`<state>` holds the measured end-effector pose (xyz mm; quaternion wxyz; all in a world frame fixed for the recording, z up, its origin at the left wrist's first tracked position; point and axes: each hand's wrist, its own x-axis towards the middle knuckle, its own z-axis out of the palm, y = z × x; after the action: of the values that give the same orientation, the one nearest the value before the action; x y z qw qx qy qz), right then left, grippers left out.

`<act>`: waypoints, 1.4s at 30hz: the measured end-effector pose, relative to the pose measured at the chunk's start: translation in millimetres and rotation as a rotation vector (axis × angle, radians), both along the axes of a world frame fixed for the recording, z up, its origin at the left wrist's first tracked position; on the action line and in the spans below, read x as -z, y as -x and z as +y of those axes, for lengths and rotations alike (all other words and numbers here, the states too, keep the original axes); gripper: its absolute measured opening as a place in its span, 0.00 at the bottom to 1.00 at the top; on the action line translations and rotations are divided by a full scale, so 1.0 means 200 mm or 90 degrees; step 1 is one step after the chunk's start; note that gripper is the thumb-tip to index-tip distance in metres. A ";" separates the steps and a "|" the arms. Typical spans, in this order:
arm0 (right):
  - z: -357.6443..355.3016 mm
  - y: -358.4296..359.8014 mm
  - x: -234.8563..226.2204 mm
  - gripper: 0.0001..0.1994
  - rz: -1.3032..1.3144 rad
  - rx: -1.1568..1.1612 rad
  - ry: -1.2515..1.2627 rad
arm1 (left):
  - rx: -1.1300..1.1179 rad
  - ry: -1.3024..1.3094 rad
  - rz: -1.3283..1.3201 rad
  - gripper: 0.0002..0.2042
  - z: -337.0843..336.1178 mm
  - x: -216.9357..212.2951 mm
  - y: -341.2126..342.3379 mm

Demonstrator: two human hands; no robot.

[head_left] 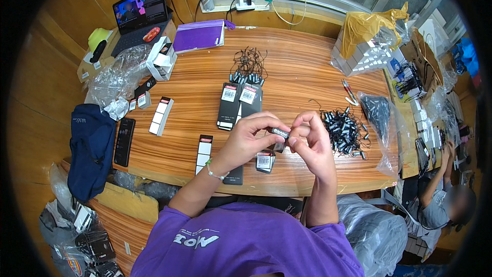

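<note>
My left hand (258, 136) pinches a small black piece with white lettering (280, 133), perhaps a folded card tag. The fingertips of my right hand (310, 142) are closed at its right end; whether they grip a cord there I cannot make out. Just below lies a short stack of cards with white barcode labels (264, 161). Under my left wrist is a strip of white labels (204, 154), beside a dark card (233, 175). Ahead of my hands, two stacks of black hang tags (228, 103) lie with barcode stickers, and cords with small silvery-black ends (248, 66) spread beyond them.
To the right are a heap of corded black pieces (344, 132), small red-handled snips (349, 91) and a clear bag of black parts (378, 113). A phone (124, 142), navy bag (91, 151), purple folder (200, 36) and laptop (139, 18) are leftward. Another person (442, 202) sits far right.
</note>
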<state>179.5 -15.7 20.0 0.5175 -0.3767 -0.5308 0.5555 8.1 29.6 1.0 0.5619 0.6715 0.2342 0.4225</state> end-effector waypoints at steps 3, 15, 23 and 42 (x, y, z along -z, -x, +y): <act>0.00 -0.01 0.01 0.12 -0.009 -0.016 0.013 | 0.027 -0.007 0.053 0.10 0.02 0.00 0.01; 0.03 -0.01 0.06 0.11 0.022 -0.066 0.059 | 0.047 0.200 0.011 0.08 -0.01 -0.04 0.03; 0.02 -0.01 0.06 0.11 0.030 -0.034 0.053 | -0.012 0.198 -0.015 0.08 0.00 -0.02 0.04; 0.02 -0.02 0.08 0.11 0.001 -0.042 0.056 | -0.032 0.142 -0.020 0.08 -0.01 0.02 0.00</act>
<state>183.9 -11.0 4.4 0.4825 -0.3811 -0.5179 0.5948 8.1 27.8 -2.0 0.6259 0.5920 0.2881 0.4181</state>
